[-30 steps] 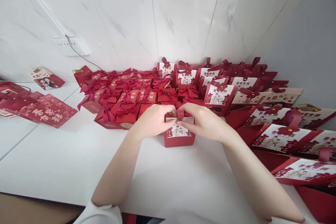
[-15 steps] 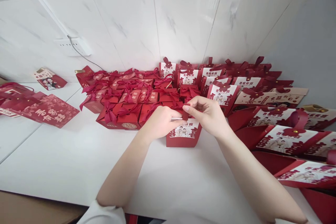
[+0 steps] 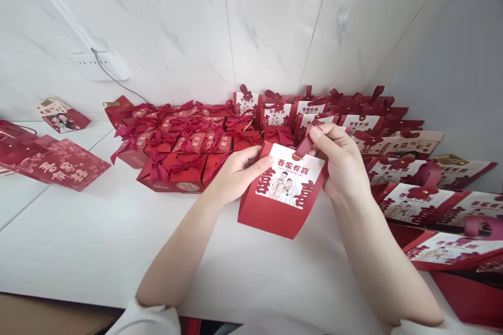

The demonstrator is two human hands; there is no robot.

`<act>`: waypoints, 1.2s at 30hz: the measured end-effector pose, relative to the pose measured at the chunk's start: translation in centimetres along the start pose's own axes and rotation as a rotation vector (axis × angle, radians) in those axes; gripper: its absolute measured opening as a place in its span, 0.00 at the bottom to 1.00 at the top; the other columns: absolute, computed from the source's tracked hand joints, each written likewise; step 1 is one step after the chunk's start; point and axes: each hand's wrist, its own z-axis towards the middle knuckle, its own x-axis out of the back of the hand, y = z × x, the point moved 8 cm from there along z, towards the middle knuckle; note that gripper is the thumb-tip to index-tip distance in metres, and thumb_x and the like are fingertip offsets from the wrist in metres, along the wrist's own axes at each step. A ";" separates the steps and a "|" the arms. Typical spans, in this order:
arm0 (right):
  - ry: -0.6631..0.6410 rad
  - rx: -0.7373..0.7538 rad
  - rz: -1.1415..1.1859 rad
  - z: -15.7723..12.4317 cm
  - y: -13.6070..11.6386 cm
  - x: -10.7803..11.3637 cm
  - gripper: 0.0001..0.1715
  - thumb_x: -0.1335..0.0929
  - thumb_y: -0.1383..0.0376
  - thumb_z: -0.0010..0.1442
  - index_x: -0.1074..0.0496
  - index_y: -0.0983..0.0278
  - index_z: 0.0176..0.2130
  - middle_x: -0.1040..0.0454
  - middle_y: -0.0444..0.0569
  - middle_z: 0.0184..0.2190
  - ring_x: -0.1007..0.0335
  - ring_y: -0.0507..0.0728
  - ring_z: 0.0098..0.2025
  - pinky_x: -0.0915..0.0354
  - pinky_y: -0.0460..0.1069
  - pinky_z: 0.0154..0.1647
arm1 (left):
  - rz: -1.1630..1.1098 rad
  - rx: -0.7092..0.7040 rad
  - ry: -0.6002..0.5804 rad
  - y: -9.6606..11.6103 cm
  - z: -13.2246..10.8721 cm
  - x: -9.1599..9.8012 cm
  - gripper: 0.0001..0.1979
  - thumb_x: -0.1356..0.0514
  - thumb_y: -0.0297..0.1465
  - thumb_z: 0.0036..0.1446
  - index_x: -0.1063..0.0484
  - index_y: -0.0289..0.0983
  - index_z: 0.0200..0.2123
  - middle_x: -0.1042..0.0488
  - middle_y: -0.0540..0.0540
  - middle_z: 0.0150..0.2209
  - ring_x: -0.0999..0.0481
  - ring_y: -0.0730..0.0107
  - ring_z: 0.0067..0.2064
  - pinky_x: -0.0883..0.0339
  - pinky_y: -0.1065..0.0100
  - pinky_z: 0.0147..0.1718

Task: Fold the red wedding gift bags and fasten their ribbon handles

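In the middle of the white counter, a red box with a white printed panel is held up tilted, its top leaning to the right; I can't tell whether its base touches the counter. The left hand has it gripped by the upper left edge, thumb on the front and the other fingers mostly hidden behind; the right hand is pinching the dark red strap at the top, thumb uppermost.

Biggest worry imo is the strap; yank it too hard and the slot at the panel's top could rip or crease, since it all looks like thin card; squeeze too much with the left hand and that edge probably dents. If the left thumb slipped, the box would likely swing from the strap; the bow-tied boxes sit close behind on the far left, so a swing that way could knock them or snag a ribbon; on the right, the upright strapped boxes stand pretty near the right forearm, so a wide elbow could tip one over.
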 end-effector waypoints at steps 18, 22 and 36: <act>-0.624 -0.195 -0.134 -3.2 1.7 -5.7 0.27 0.39 0.46 0.66 0.35 0.53 0.59 0.30 0.49 0.59 0.29 0.60 0.54 0.34 0.57 0.56 | -0.379 -0.078 0.634 -1.0 -0.6 9.7 0.26 0.39 0.51 0.55 0.25 0.37 0.48 0.18 0.42 0.37 0.18 0.57 0.36 0.23 0.60 0.36; -0.546 -0.105 -0.091 -2.5 1.2 -5.6 0.24 0.38 0.47 0.67 0.30 0.54 0.55 0.26 0.48 0.55 0.29 0.59 0.54 0.34 0.56 0.56 | -0.306 -0.032 0.591 -0.2 -1.1 8.3 0.24 0.39 0.51 0.55 0.23 0.38 0.43 0.19 0.43 0.33 0.18 0.57 0.32 0.24 0.60 0.30; -0.295 -0.048 -0.219 -1.1 0.4 -2.7 0.21 0.28 0.47 0.55 0.22 0.61 0.25 0.24 0.48 0.22 0.29 0.57 0.26 0.36 0.51 0.23 | 0.122 0.161 0.092 0.4 -1.5 3.0 0.21 0.41 0.51 0.57 0.26 0.38 0.33 0.20 0.46 0.31 0.20 0.61 0.32 0.30 0.66 0.28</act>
